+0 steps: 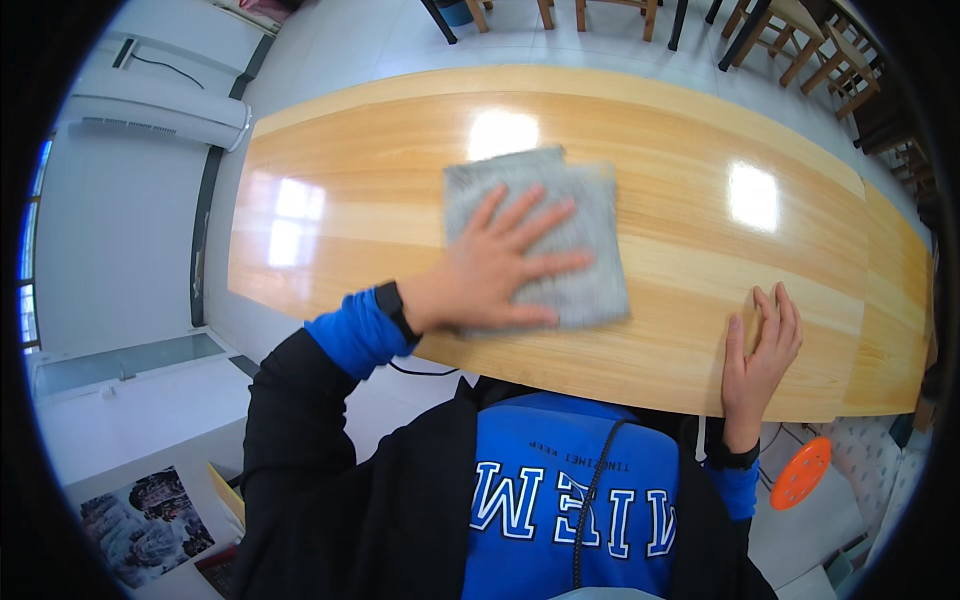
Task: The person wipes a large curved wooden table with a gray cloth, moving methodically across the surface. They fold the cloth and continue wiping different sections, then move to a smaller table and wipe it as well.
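Note:
My left hand (510,259) lies flat, palm down, on a folded grey cloth (589,225), its fingers spread wide. The cloth rests on a glossy light-wood tabletop (675,285), near the middle of its length. Both hand and cloth are slightly blurred. Part of the cloth is hidden under my palm. Further right, close to the table's near edge, my right hand (761,352) rests on the wood with nothing in it, thumb apart from the fingers.
Wooden stools (787,30) and dark table legs (679,22) stand past the far edge. To the left is a white air conditioner (165,120) by the wall. An orange perforated plastic disc (801,472), perhaps a stool seat, is beside my right forearm. Lower left hangs a landscape picture (146,525).

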`<state>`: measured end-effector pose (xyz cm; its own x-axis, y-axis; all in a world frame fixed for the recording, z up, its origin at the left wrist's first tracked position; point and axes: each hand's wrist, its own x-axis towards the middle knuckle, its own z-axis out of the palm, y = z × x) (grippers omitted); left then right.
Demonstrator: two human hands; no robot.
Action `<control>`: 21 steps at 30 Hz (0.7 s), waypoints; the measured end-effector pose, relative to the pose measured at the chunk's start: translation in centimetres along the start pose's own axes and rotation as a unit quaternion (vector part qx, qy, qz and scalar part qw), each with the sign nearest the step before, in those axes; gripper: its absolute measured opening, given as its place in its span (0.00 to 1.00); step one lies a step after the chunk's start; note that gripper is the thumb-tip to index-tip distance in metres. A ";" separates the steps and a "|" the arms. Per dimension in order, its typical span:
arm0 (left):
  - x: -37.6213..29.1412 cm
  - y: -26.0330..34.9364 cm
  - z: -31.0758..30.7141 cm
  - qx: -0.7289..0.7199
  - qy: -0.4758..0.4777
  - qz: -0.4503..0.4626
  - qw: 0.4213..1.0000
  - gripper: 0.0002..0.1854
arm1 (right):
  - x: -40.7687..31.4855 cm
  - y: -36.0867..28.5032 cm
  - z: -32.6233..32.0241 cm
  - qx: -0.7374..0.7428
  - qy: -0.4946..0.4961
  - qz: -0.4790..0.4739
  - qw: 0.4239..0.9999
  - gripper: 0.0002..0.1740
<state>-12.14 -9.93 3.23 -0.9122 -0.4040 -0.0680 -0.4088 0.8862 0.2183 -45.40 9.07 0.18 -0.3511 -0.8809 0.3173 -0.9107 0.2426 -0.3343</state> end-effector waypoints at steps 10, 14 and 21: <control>-3.9 -2.1 -1.5 0.010 0.081 -0.264 0.961 0.43 | -0.3 0.3 0.3 0.014 -0.001 -0.001 1.000 0.23; -5.6 -1.3 0.1 -0.093 0.089 -0.267 0.955 0.42 | -0.5 0.4 0.3 0.021 -0.006 -0.002 1.000 0.24; -3.1 3.6 0.3 -0.106 0.061 -0.088 0.989 0.40 | -0.5 -1.6 -4.0 0.166 -0.094 0.038 0.981 0.28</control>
<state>-10.80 -5.38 3.98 -0.8114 -0.5844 -0.0076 -0.5346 0.7369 0.4138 -44.68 10.72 4.10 -0.3412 -0.9321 0.1216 -0.7510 0.1925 -0.6317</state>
